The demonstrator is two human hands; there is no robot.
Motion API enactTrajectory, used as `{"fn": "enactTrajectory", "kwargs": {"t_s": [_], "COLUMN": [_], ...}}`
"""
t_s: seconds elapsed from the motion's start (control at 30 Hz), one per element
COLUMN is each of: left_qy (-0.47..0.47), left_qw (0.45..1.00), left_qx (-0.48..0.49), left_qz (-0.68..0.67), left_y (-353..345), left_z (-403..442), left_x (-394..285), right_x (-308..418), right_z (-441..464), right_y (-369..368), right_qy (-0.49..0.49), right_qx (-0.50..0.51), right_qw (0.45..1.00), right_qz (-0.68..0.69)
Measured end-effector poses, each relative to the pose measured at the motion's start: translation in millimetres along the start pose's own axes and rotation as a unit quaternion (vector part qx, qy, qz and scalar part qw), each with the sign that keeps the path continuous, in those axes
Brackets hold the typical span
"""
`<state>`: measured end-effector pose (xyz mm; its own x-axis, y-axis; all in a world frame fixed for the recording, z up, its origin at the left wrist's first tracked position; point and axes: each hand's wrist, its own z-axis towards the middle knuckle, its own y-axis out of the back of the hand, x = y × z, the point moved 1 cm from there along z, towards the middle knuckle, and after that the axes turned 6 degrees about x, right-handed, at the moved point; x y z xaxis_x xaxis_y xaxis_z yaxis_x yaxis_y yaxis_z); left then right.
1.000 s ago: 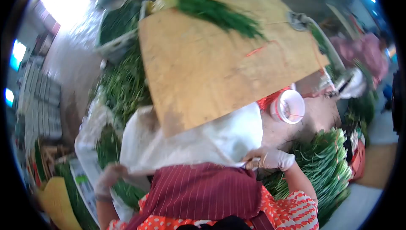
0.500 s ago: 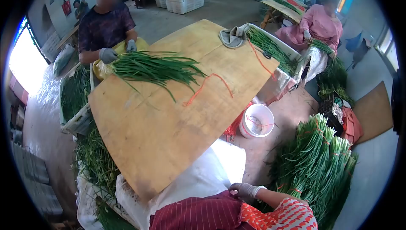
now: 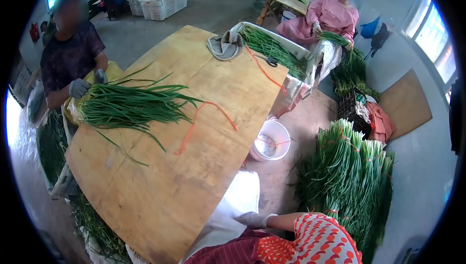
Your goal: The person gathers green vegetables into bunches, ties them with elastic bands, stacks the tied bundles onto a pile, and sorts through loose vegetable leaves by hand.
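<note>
My right hand (image 3: 253, 220), in a pale glove, lies low in the view by the edge of a white plastic sheet (image 3: 241, 191), next to my maroon striped apron (image 3: 228, 249). Its fingers are blurred and partly hidden, so I cannot tell whether they grip the sheet. My left hand is out of view. Beyond the sheet is a wooden board (image 3: 160, 186) used as a tabletop. An orange-red tie strip (image 3: 198, 110) lies on it beside long green chives (image 3: 133, 106), whose near ends a co-worker at the left holds in gloved hands (image 3: 80, 88).
A white bucket (image 3: 271, 140) stands on the floor right of the board. Tied chive bundles (image 3: 347, 171) are piled at the right. A grey cloth (image 3: 224, 45) and scissors (image 3: 272, 62) lie at the board's far edge. A person in pink (image 3: 332, 11) sits beyond, holding chives.
The view has turned right, so the board and co-worker appear farther left. My right hand stays low near the sheet. The co-worker's chives lie more spread over the board.
</note>
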<state>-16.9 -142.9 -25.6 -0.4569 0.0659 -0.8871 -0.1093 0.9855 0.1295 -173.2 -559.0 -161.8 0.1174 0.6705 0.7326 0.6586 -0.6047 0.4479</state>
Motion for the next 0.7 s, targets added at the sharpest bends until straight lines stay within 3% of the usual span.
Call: {"fn": "enactTrajectory", "kwargs": {"t_s": [0.03,0.1,0.2,0.27,0.37,0.5,0.7], "left_qy": [0.002,0.005,0.014,0.024,0.036,0.051,0.071], "left_qw": [1.000,1.000,1.000,0.999,0.999,0.998,0.996], "left_qx": [-0.002,-0.005,-0.019,-0.023,-0.029,-0.026,-0.021], "left_qz": [-0.001,-0.002,-0.006,-0.011,-0.017,-0.027,-0.044], "left_y": [3,8,16,15,10,10,27], "left_z": [2,4,1,0,-1,-6,-35], "left_x": [-1,-5,-2,-1,-1,4,25], "right_x": [4,20,16,-19,-43,-48,-47], "right_z": [-2,-8,-6,-11,-39,-62,-64], "right_y": [1,12,34,35,55,38,6], "right_qy": [-0.001,-0.137,-0.136,-0.080,-0.136,-0.193,-0.203], "right_qx": [0.003,0.051,0.129,0.197,0.260,0.249,0.224], "right_qw": [1.000,0.981,0.974,0.951,0.918,0.917,0.928], "right_qz": [0.001,0.123,0.126,0.223,0.268,0.247,0.218]}}
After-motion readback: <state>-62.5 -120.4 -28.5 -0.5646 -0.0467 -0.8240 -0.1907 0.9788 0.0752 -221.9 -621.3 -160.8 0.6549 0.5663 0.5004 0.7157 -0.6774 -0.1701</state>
